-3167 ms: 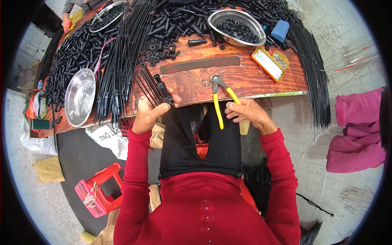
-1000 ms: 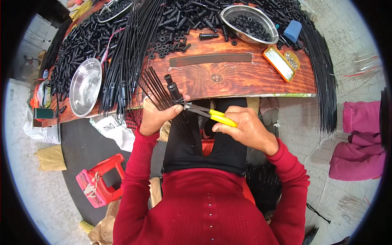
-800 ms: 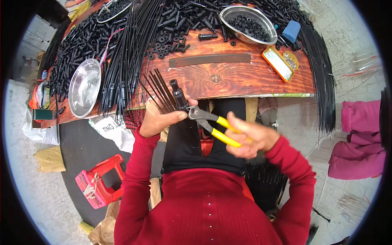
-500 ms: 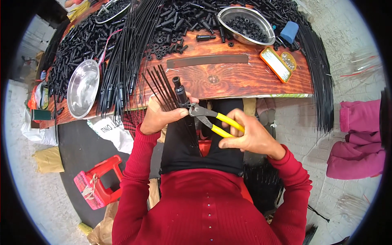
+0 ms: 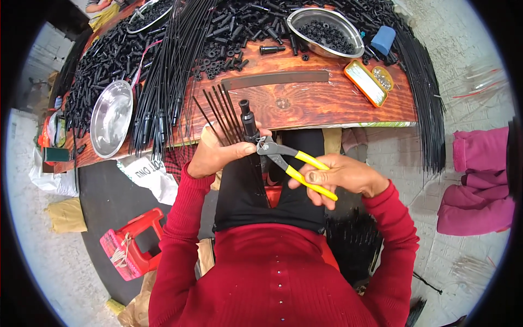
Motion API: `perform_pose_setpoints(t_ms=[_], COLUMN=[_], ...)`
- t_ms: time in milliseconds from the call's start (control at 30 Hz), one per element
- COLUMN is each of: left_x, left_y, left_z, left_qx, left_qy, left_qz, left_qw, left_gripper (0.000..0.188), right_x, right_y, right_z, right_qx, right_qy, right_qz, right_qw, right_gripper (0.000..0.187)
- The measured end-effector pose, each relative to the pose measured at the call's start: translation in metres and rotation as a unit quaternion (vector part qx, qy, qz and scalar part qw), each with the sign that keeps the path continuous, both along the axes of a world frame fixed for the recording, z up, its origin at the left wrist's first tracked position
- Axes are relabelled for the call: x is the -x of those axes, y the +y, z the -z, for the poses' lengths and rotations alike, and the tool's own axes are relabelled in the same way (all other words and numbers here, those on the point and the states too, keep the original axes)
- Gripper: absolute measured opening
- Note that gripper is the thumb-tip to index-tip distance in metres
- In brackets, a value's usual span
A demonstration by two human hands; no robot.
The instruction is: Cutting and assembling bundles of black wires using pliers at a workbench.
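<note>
Pinching black rods (image 5: pixel 229 122) and a black tube (image 5: pixel 249 122) between thumb and fingers of the left hand (image 5: pixel 215 155), over the lap at the near edge of the table (image 5: pixel 327 111), with the rods fanned toward the upper left and the tube nearly upright beside them. Holding pliers (image 5: pixel 286 150) by their yellow handles in the right hand (image 5: pixel 348 177), with thumb and fingers curled around and the handles spread apart. Reaching with the pliers' head to thin wire (image 5: pixel 263 140) at the tube's lower end, just beside the left thumb; impossible to tell how far closed the jaws are. Beyond, on the table, a dark strip (image 5: pixel 278 80), an orange case (image 5: pixel 366 83) to its right, and a steel bowl (image 5: pixel 296 23) of small rings (image 5: pixel 327 39). Farther left, a shallow bowl (image 5: pixel 111 117) near a bundle (image 5: pixel 163 82) of long black rods. Below, on the floor, a red stool (image 5: pixel 146 265).
</note>
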State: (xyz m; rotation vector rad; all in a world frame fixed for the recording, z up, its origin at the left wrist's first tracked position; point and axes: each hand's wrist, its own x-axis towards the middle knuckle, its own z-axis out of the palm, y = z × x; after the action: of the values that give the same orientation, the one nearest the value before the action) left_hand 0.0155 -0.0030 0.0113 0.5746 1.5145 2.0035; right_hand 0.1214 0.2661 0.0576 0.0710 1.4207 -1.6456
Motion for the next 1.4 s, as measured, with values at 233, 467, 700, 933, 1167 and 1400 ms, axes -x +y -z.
perform_pose_setpoints(t_ms=[233, 467, 700, 933, 1167, 1400], left_x=[0.003, 0.004, 0.004, 0.004, 0.010, 0.012], left_y=[-0.002, -0.001, -0.002, 0.002, -0.002, -0.004], left_z=[0.009, 0.009, 0.009, 0.008, 0.019, 0.024], left_qx=[-0.010, -0.011, -0.025, -0.034, -0.044, -0.055], left_qy=[0.001, -0.028, -0.012, -0.022, -0.029, -0.026], left_qz=[0.028, 0.017, 0.030, 0.024, 0.025, 0.008], left_qw=[1.000, 0.999, 0.999, 0.999, 0.998, 0.998], left_gripper=[0.043, 0.046, 0.041, 0.041, 0.044, 0.046], right_x=[0.011, 0.024, 0.024, 0.038, 0.031, 0.030], right_y=[0.005, 0.004, 0.000, 0.007, 0.001, -0.007], right_z=[-0.015, -0.024, -0.031, -0.035, -0.021, -0.015], right_qx=[-0.001, 0.028, 0.005, 0.008, 0.030, 0.032], right_qy=[0.006, -0.027, -0.002, -0.054, -0.035, -0.007], right_qz=[-0.008, -0.019, -0.009, -0.024, -0.007, -0.013], right_qw=[1.000, 0.999, 1.000, 0.998, 0.999, 0.999], right_gripper=[0.052, 0.050, 0.050, 0.040, 0.041, 0.041])
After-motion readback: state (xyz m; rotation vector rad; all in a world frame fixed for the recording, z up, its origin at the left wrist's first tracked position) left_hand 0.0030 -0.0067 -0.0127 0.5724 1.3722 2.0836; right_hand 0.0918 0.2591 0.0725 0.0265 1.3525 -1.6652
